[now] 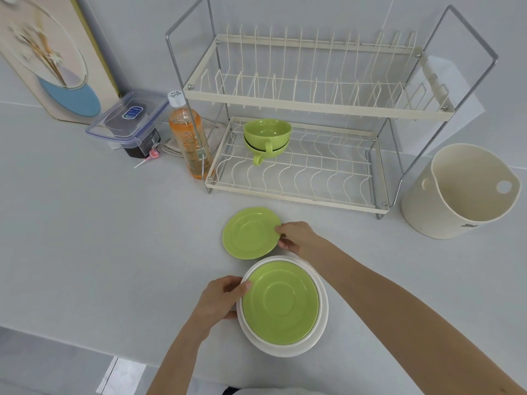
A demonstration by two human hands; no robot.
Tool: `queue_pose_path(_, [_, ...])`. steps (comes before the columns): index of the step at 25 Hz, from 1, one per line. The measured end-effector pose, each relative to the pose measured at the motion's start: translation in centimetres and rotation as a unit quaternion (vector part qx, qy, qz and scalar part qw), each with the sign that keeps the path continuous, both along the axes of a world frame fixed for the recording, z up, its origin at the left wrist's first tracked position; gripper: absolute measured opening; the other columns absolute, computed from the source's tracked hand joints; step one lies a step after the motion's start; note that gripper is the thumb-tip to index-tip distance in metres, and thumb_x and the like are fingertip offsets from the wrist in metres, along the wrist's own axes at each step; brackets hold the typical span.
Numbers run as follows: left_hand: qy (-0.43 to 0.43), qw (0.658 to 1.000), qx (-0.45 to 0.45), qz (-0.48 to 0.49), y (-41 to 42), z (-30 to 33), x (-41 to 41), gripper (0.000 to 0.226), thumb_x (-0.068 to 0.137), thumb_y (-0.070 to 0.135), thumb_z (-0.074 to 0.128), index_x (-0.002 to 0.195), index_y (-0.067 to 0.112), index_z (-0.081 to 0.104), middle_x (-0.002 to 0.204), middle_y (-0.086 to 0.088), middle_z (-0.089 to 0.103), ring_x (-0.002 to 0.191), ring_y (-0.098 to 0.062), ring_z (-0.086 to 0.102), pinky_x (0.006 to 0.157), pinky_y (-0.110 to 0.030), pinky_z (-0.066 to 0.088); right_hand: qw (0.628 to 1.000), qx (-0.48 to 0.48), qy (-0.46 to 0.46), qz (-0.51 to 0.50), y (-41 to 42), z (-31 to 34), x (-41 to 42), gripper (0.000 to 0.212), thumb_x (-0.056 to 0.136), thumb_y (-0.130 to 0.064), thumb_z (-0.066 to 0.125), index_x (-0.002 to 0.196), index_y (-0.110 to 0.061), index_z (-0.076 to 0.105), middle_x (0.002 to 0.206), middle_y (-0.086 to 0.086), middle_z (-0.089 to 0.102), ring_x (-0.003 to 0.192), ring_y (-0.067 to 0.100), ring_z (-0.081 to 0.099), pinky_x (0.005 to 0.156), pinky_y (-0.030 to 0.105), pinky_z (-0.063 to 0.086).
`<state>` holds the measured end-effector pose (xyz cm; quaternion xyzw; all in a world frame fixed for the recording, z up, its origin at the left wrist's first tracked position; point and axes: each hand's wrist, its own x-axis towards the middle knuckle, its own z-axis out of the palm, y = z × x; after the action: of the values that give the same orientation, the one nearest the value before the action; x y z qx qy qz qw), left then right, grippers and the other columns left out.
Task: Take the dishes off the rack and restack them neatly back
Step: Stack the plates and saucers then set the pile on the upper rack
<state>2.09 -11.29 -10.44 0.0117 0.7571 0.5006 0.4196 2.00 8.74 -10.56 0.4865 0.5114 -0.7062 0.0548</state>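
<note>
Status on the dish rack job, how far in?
Roughly midway. Done: the rack's upper tier is empty, and plates are off on the counter. In hand: the right hand pinches a loose green saucer; the left hand steadies a white plate stack topped by another saucer. Left: two stacked green cups on the lower tier; all restacking.

Beyond the fingertips (278, 229), bare grey countertop (114, 238) lies open to the two-tier cream wire rack (296, 192); stacked green cups (267, 138) fill its lower left, a cream plastic tub (456, 201) stands further right.
</note>
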Motion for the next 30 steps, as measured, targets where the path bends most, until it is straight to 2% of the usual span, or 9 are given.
queue_pose_path(3, [0.006, 1.0, -0.003, 0.002, 0.0, -0.1, 0.1, 0.01, 0.087, 0.023, 0.058, 0.093, 0.019, 0.064, 0.095, -0.002, 0.068, 0.081, -0.013, 0.066, 0.058, -0.02, 0.058, 0.999, -0.027, 0.027, -0.02, 0.3, 1.6, 1.3, 0.005, 0.088, -0.001, 0.054, 0.084, -0.002, 0.057, 0.071, 0.008, 0.053, 0.057, 0.014, 0.047, 0.034, 0.011, 0.045])
queue_pose_path(5, [0.006, 1.0, -0.003, -0.002, -0.1, -0.1, 0.0, 0.011, 0.086, 0.023, 0.058, 0.094, 0.018, 0.064, 0.095, -0.001, 0.068, 0.081, -0.012, 0.066, 0.057, -0.019, 0.057, 0.998, -0.035, 0.049, -0.005, 0.8, 2.8, 3.0, 0.007, 0.088, -0.002, 0.054, 0.094, -0.002, 0.058, 0.075, 0.007, 0.057, 0.058, 0.014, 0.047, 0.037, 0.012, 0.044])
queue_pose_path(11, [0.008, 1.0, -0.009, -0.017, 0.0, 0.2, -0.1, 0.018, 0.084, 0.029, 0.06, 0.097, 0.017, 0.063, 0.095, 0.003, 0.067, 0.081, -0.009, 0.065, 0.052, -0.016, 0.056, 0.996, 0.007, 0.063, 0.069, 1.4, 3.9, 10.3, 0.009, 0.088, -0.01, 0.057, 0.08, -0.012, 0.062, 0.073, 0.0, 0.062, 0.054, 0.006, 0.054, 0.048, 0.011, 0.044])
queue_pose_path(16, [0.015, 1.0, -0.013, -0.017, 0.0, 0.2, -0.1, 0.017, 0.086, 0.027, 0.058, 0.098, 0.015, 0.064, 0.095, 0.0, 0.067, 0.078, -0.009, 0.064, 0.053, -0.017, 0.056, 0.986, 0.103, 0.033, 0.13, 0.3, 3.1, 13.3, 0.01, 0.088, -0.013, 0.056, 0.082, -0.015, 0.064, 0.074, 0.0, 0.059, 0.062, 0.008, 0.054, 0.056, 0.011, 0.045])
queue_pose_path(18, [0.017, 1.0, -0.016, -0.016, 0.0, 0.2, -0.1, 0.018, 0.087, 0.027, 0.057, 0.099, 0.015, 0.064, 0.097, -0.003, 0.067, 0.078, -0.01, 0.065, 0.053, -0.018, 0.056, 0.972, 0.18, 0.02, 0.148, -0.4, 2.4, 13.5, 0.012, 0.087, -0.016, 0.057, 0.08, -0.021, 0.065, 0.075, 0.0, 0.059, 0.061, 0.008, 0.053, 0.06, 0.013, 0.046])
queue_pose_path(20, [0.016, 1.0, -0.018, -0.013, -0.1, 0.2, 0.0, 0.019, 0.088, 0.029, 0.055, 0.097, 0.015, 0.065, 0.097, -0.004, 0.068, 0.079, -0.011, 0.065, 0.056, -0.02, 0.057, 0.948, 0.276, 0.019, 0.156, -1.2, 1.8, 13.5, 0.013, 0.086, -0.017, 0.059, 0.088, -0.024, 0.069, 0.073, -0.003, 0.056, 0.062, 0.006, 0.051, 0.068, 0.016, 0.045])
queue_pose_path(22, [0.014, 1.0, -0.021, -0.014, -0.1, 0.3, 0.0, 0.025, 0.089, 0.033, 0.051, 0.097, 0.015, 0.066, 0.097, -0.005, 0.069, 0.082, -0.013, 0.065, 0.061, -0.024, 0.058, 0.927, 0.337, 0.038, 0.159, -1.7, 1.4, 13.5, 0.02, 0.085, -0.017, 0.06, 0.102, -0.02, 0.072, 0.071, -0.006, 0.05, 0.064, 0.004, 0.049, 0.067, 0.007, 0.039])
queue_pose_path(26, [0.012, 0.999, -0.027, -0.027, 0.0, 0.6, 0.0, 0.031, 0.089, 0.038, 0.05, 0.102, 0.014, 0.065, 0.099, -0.004, 0.069, 0.087, -0.012, 0.066, 0.061, -0.023, 0.058, 0.908, 0.378, 0.06, 0.172, -2.2, 1.1, 13.6, 0.031, 0.083, -0.016, 0.065, 0.113, -0.019, 0.067, 0.07, -0.009, 0.044, 0.065, -0.005, 0.053, 0.065, 0.001, 0.039])
queue_pose_path(30, [0.005, 0.999, -0.019, -0.027, 0.0, 0.9, 0.0, 0.023, 0.088, 0.032, 0.054, 0.1, 0.016, 0.064, 0.094, 0.002, 0.069, 0.082, -0.008, 0.066, 0.058, -0.02, 0.057, 0.907, 0.382, 0.045, 0.169, -2.3, 1.3, 13.6, 0.036, 0.082, -0.021, 0.065, 0.118, -0.017, 0.063, 0.077, -0.008, 0.043, 0.065, 0.005, 0.049, 0.066, 0.0, 0.039])
